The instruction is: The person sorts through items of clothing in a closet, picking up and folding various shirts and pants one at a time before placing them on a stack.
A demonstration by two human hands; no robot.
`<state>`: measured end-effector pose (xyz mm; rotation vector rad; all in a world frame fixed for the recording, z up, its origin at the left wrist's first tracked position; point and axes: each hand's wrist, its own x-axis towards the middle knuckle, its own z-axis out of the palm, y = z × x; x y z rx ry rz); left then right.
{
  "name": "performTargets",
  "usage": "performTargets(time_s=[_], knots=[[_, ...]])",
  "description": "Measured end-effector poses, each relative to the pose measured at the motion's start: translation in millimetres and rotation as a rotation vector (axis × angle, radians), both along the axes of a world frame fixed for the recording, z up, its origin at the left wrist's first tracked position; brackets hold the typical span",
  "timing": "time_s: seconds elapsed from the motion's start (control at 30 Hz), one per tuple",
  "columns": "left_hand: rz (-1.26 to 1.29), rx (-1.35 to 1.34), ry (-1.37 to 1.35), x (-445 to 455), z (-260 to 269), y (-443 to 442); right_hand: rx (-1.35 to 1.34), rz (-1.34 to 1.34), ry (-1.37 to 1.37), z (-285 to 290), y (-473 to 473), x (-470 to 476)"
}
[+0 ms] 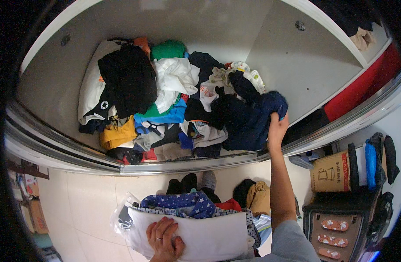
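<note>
My right hand (pixel 278 129) grips a dark navy garment (pixel 246 121) at the right end of a heap of clothes in a low cabinet compartment. Near my body, my left hand (pixel 166 240) holds a folded white cloth (pixel 213 234), its fingers bent over the front. Behind that cloth lie a blue star-patterned fabric (pixel 184 203) and a clear plastic bag (pixel 120 216). Within the heap are a black garment (pixel 128 82), a crumpled white cloth (pixel 175 73), a green item (pixel 169 49) and a yellow garment (pixel 120 132).
A metal sliding-door track (pixel 187 167) edges the compartment. Shoes (pixel 208 180) and a tan cloth (pixel 259 196) are on the tiled floor (pixel 89 203). To the right, a cardboard box (pixel 330 172) sits above a dark case (pixel 338 216). More boxes (pixel 36 213) stand at the left.
</note>
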<state>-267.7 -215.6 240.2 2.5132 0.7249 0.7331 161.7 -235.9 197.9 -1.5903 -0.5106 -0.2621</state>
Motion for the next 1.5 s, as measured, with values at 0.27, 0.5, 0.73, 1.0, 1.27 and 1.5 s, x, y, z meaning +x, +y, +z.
performTargets(time_s=[0.27, 0.5, 0.73, 1.0, 1.27, 1.5], knots=[[0.017, -0.015, -0.005, 1.2, 0.2, 0.6, 0.105, 0.123, 0.177, 111.9, 1.0, -33.3], [-0.075, -0.381, 0.040, 104.3, 44.0, 53.6, -0.367, 0.950, 0.379, 43.2, 11.0, -153.1], [0.190, -1.381, -0.729, 187.4, 11.4, 81.6, -0.617, 0.414, -0.098, -35.1, 130.8, -30.2], [0.232, -1.402, -0.555, 191.6, -41.5, 74.3, -0.513, 0.113, -0.410, -157.8, 145.0, 56.3], [0.339, -1.492, -0.597, 176.7, -44.9, 90.8, -0.880, -0.220, -0.343, -54.0, 67.8, 56.2], [0.243, -1.261, -0.512, 170.7, -58.4, 87.8, -0.862, 0.362, -0.504, -80.5, 192.6, -15.4]])
